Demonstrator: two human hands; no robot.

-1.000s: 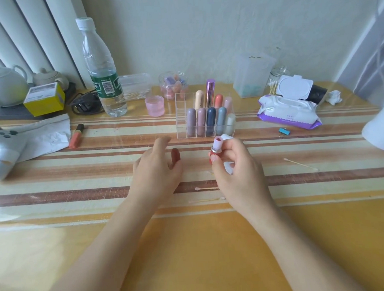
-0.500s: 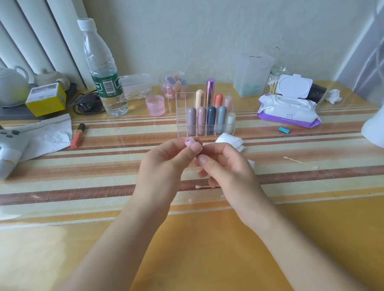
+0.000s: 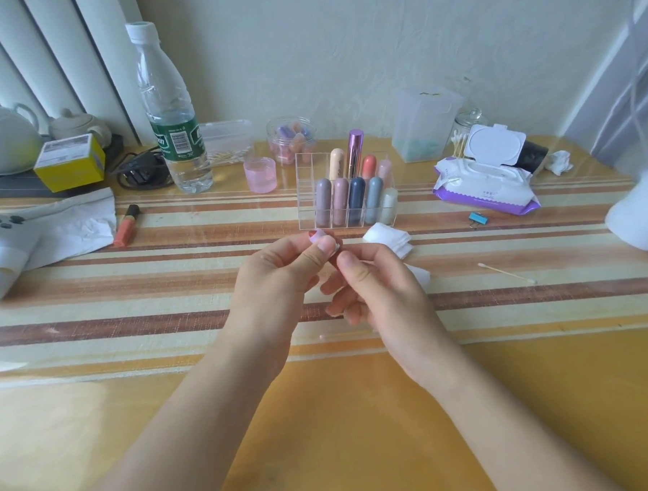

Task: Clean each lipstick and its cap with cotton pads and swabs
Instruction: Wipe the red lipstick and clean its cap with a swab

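My left hand [image 3: 275,281] and my right hand [image 3: 377,291] meet above the striped cloth, both pinching a small red lipstick [image 3: 312,234]. Fingers hide most of it, so I cannot tell cap from body. My left thumb and forefinger grip its upper end and my right thumb presses its lower end. A stack of white cotton pads [image 3: 387,236] lies just right of my hands, with another pad [image 3: 419,275] behind my right hand. One cotton swab [image 3: 506,273] lies further right, and another swab [image 3: 342,335] lies under my wrists. A clear organizer [image 3: 306,193] behind holds several capped lipsticks.
At the back stand a water bottle [image 3: 173,114], a pink cup [image 3: 260,174], a jar of swabs [image 3: 463,133] and an open wet wipes pack [image 3: 484,188]. An orange tube [image 3: 126,225] lies left, a blue clip [image 3: 478,218] right, and a white object [image 3: 640,213] at the right edge.
My left hand picked the red cap up off the table and joined my right hand at the lipstick. The cotton pad left my right hand and now lies on the table.
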